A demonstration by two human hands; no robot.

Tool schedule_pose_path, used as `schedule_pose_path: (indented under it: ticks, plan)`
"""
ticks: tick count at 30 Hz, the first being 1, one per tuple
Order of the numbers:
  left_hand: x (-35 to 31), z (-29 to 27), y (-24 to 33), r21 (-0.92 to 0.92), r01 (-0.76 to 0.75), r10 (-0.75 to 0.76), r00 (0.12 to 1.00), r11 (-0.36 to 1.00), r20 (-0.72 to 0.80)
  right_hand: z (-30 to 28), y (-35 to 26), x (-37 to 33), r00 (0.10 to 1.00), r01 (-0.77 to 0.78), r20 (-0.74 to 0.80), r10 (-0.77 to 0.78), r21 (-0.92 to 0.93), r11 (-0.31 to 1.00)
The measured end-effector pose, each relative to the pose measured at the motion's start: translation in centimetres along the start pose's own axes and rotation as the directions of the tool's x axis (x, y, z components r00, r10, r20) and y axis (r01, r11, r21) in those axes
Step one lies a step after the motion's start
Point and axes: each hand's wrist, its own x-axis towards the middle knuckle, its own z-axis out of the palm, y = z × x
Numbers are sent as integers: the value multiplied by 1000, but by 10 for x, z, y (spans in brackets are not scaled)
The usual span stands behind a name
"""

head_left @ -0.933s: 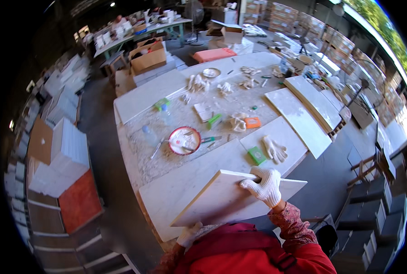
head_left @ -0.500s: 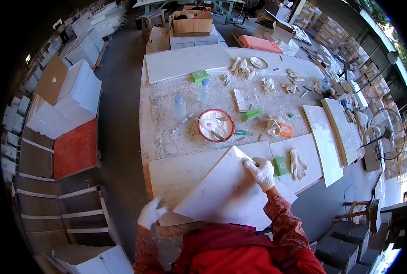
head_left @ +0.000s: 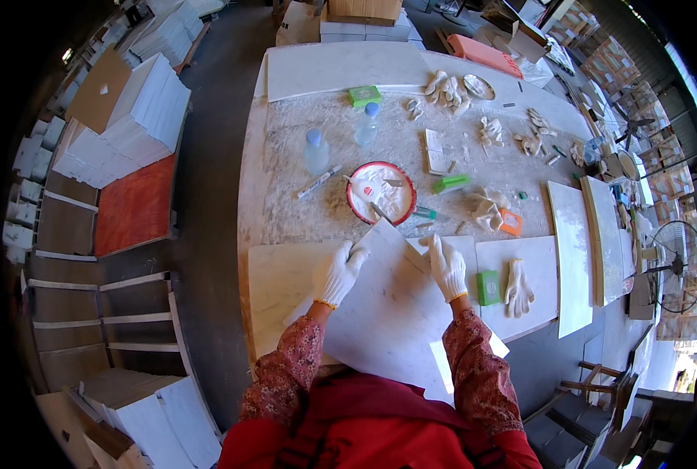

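Observation:
Both my hands wear white knitted gloves. A square white marble tile with faint grey veins is tilted in front of me, one corner pointing away toward the bowl. My left hand is closed on its upper left edge, and my right hand grips the upper right edge; some fingertips are hidden. Just beyond that corner stands a red-rimmed bowl of white paste with putty knives in it. Under the tile lies another pale slab. Right of my right hand are a green box and a loose white glove.
Two capped bottles, a marker, a green block and an orange box rest on the dusty worktable. Long slabs line its right side. A fan stands beyond; stacked white slabs are at left.
My left hand has come from beside the table onto the tile's left edge. The tile has turned, and my right hand has shifted along its right edge. The view has also moved.

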Motion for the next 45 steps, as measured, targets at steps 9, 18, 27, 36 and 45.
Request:
schedule_pose_path:
  ticks: [9, 18, 27, 36, 45]
  plan:
    - [16, 9, 4, 137, 92, -75, 989, 986, -130, 32, -14, 81, 981, 194, 20, -194, -194, 962]
    - [17, 16, -11, 347, -26, 114, 965, 937, -234, 63, -31, 113, 983, 115, 178, -46, -400, 909]
    - [36, 32, -45, 95, 163, -149, 979, 982, -142, 50, -6, 106, 964, 155, -147, -220, -361, 920]
    - [36, 31, -38, 314, 152, -82, 971, 937, -225, 63, -5, 119, 998, 50, 46, -45, -95, 994]
    - [35, 34, -42, 361, 109, 0, 957, 926, -290, 61, -2, 111, 999, 15, 46, -22, 146, 989]
